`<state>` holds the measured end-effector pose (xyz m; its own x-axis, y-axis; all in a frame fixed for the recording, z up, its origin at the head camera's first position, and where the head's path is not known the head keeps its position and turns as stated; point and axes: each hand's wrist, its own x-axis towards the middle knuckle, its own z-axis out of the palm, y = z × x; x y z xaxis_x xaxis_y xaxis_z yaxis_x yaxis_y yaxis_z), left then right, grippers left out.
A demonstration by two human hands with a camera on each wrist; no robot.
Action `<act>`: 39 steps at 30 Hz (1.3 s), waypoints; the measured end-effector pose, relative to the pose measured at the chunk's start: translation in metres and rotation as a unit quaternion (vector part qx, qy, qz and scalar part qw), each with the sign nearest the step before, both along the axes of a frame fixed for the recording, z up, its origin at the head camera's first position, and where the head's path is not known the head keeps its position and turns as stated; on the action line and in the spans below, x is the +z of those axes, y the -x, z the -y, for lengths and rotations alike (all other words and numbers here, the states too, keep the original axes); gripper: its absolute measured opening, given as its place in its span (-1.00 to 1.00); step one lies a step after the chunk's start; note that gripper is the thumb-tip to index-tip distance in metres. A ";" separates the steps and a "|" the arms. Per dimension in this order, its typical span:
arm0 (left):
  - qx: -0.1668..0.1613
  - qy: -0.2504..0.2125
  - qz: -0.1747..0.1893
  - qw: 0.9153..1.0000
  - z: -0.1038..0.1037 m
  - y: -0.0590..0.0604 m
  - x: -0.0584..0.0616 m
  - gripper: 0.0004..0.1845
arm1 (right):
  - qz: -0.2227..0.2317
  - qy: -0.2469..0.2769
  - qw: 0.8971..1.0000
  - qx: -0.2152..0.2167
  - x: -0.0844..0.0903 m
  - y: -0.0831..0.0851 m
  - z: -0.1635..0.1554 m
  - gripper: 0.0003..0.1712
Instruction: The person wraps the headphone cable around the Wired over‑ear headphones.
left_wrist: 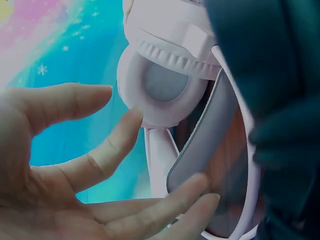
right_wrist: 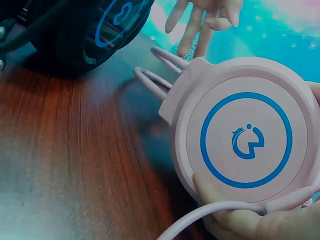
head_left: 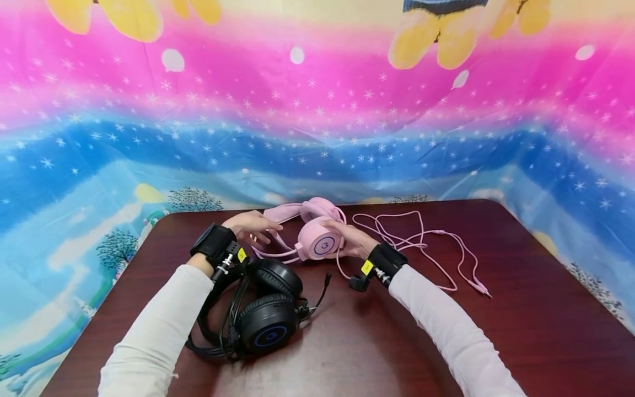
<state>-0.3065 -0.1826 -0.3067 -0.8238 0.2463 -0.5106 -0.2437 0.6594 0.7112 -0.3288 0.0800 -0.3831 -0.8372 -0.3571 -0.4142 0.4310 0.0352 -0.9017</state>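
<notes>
Right fingers: my right hand [head_left: 353,242] is curled round the near earcup of the pink headset [head_left: 317,231], thumb on its rim beside the pink cable [head_left: 421,242]
Left fingers: my left hand [head_left: 250,226] is spread and relaxed, gripping nothing; fingertips [left_wrist: 132,117] just beside the far ear cushion
Headset: on the table [head_left: 496,342], behind the black headset [head_left: 263,314]
Doing it well: I judge both cups need support; keep the cable slack
Surroundings: dark wood top; starry pink-and-blue backdrop [head_left: 317,110] behind
</notes>
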 end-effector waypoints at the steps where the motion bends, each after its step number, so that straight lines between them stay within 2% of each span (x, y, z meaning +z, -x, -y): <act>1: 0.000 -0.004 0.000 1.000 -0.002 -0.001 0.000 -0.39 | 0.001 0.010 1.000 0.001 -0.001 -0.001 -0.004 -0.32; 6: 0.020 -0.023 -0.034 0.999 -0.008 -0.006 0.002 -0.41 | -0.018 0.052 0.998 0.012 -0.001 -0.009 -0.028 -0.44; 11: 0.073 -0.054 -0.112 0.989 -0.019 -0.013 0.006 -0.55 | -0.039 0.106 0.994 -0.003 0.006 -0.021 -0.053 -0.51; 13: 0.091 -0.065 -0.154 0.982 -0.024 -0.016 0.008 -0.60 | -0.048 0.125 0.991 -0.008 0.012 -0.026 -0.062 -0.48; 16: 0.112 -0.076 -0.223 0.965 -0.031 -0.021 0.012 -0.61 | -0.059 0.152 0.986 -0.014 0.023 -0.035 -0.074 -0.43; 20: 0.151 -0.083 -0.308 0.936 -0.041 -0.028 0.017 -0.59 | -0.075 0.177 0.981 -0.016 0.037 -0.044 -0.082 -0.35; 21: 0.160 -0.082 -0.323 0.929 -0.043 -0.029 0.018 -0.57 | -0.082 0.178 0.981 -0.014 0.040 -0.046 -0.084 -0.33; 23: 0.175 -0.078 -0.335 0.922 -0.047 -0.030 0.020 -0.47 | -0.093 0.179 0.979 -0.015 0.045 -0.050 -0.087 -0.32; 24: 0.180 -0.078 -0.332 0.923 -0.048 -0.030 0.021 -0.40 | -0.097 0.180 0.979 -0.015 0.046 -0.052 -0.089 -0.32; 26: 0.184 -0.089 -0.305 0.930 -0.048 -0.030 0.022 -0.24 | -0.113 0.171 0.979 -0.011 0.049 -0.055 -0.090 -0.38; 29: 0.185 -0.161 -0.224 0.943 -0.047 -0.031 0.023 -0.13 | -0.137 0.156 0.978 0.003 0.053 -0.062 -0.091 -0.55; 31: 0.182 -0.223 -0.170 0.943 -0.046 -0.032 0.022 -0.16 | -0.151 0.146 0.978 0.011 0.057 -0.067 -0.091 -0.65; 32: 0.181 -0.251 -0.146 0.939 -0.044 -0.034 0.021 -0.20 | -0.158 0.141 0.977 0.016 0.059 -0.070 -0.091 -0.67; 35: 0.181 -0.301 -0.101 0.931 -0.041 -0.037 0.017 -0.43 | -0.180 0.122 0.976 0.026 0.065 -0.077 -0.088 -0.53; 39: 0.189 -0.308 -0.092 0.928 -0.039 -0.040 0.012 -0.75 | -0.221 0.092 0.970 0.035 0.069 -0.085 -0.085 -0.06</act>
